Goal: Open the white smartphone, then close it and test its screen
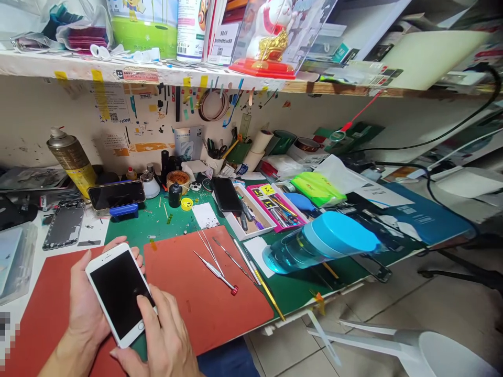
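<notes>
A white smartphone (118, 293) with a dark screen and a round home button is tilted above the red mat (236, 309). My left hand (84, 309) cradles it from the left and behind, fingertips showing past its upper right edge. My right hand (168, 330) grips its lower right side; the index finger lies on the screen, and the thumb is by the bottom edge. On the mat to the right lie a thin screwdriver (215, 271) with a red end, tweezers (211, 246) and a slim metal tool (236, 260).
A blue water bottle (291, 248) stands tilted in view near the table's right edge. Behind are trays of tools (251, 230), a black phone (227, 195), another phone on a blue stand (117, 197) and a spray can (73, 157). A loaded shelf (220, 77) overhangs the table.
</notes>
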A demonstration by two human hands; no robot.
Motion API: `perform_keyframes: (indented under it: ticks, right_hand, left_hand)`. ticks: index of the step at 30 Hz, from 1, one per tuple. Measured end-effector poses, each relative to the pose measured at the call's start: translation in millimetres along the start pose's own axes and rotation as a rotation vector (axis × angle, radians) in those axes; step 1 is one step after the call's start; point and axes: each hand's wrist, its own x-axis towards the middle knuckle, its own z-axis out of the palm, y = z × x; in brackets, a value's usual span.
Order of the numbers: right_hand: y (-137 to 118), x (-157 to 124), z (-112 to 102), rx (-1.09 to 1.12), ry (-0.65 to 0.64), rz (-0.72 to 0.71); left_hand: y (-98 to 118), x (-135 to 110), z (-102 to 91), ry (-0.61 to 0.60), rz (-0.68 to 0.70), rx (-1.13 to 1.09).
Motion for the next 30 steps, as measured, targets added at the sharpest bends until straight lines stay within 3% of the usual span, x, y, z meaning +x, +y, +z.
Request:
perform_keyframes:
  ticks: [7, 9, 13, 19, 30]
  right_hand:
    - [3.1, -3.6, -3.6, -0.044, 0.051, -0.050]
    - [3.3, -7.5, -4.8, -0.048, 0.079, -0.068]
    - [3.7, -9.9, -2.3, -0.019, 0.164, -0.075]
    - [6.1, -12.7, -0.1, -0.037, 0.153, -0.134]
    - [-1.0, -12.9, 1.5, -0.118, 0.194, -0.111]
  left_hand:
    - [-6.4, 1.8, -1.9, -0.092, 0.013, -0.073]
    - [-12.0, -0.1, -4.1, -0.166, 0.001, -0.108]
    - [-22.2, 4.9, -16.1, -0.286, -0.018, -0.168]
    - [-28.8, 9.8, -28.9, -0.399, 0.028, -0.196]
    - [-32.6, 13.4, -34.5, -0.430, 0.017, -0.214]
